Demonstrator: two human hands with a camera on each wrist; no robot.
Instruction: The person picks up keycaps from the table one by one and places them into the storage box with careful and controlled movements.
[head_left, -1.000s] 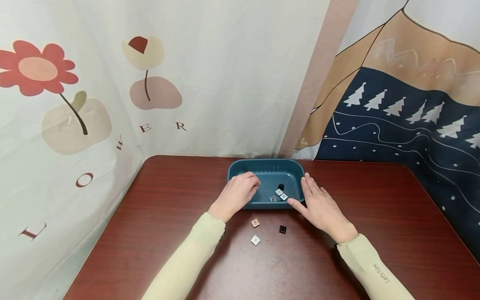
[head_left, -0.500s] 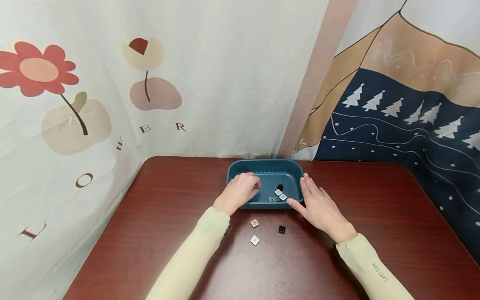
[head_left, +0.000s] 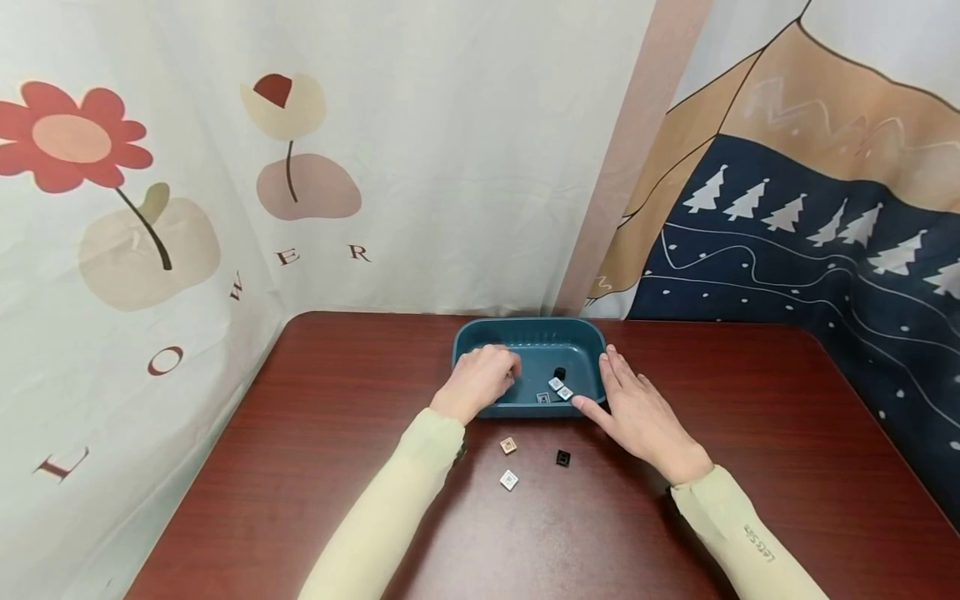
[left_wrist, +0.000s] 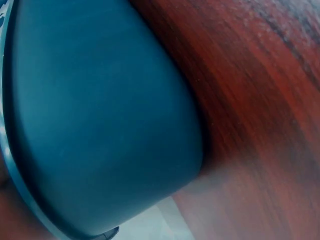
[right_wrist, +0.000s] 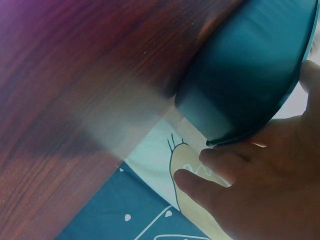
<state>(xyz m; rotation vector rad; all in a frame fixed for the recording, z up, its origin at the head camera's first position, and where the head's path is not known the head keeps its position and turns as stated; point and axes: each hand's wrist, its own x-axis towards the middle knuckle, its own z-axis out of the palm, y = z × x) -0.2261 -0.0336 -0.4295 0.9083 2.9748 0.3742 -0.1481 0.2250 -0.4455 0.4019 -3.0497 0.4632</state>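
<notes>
Touching the spread right grip [head_left: 645,414], the bin [head_left: 538,363] underlies the left grip [head_left: 480,380], hold unclear.

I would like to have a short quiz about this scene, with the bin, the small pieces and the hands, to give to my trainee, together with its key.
1. True or false: all the pieces are inside the bin.
2. Which piece on the table lies nearest to the person?
3. Where is the right hand? A) on the tan piece; B) at the bin's right side; C) at the bin's left side.

Key:
1. False: a black piece, for example, lies on the table.
2. The white piece.
3. B.
</notes>
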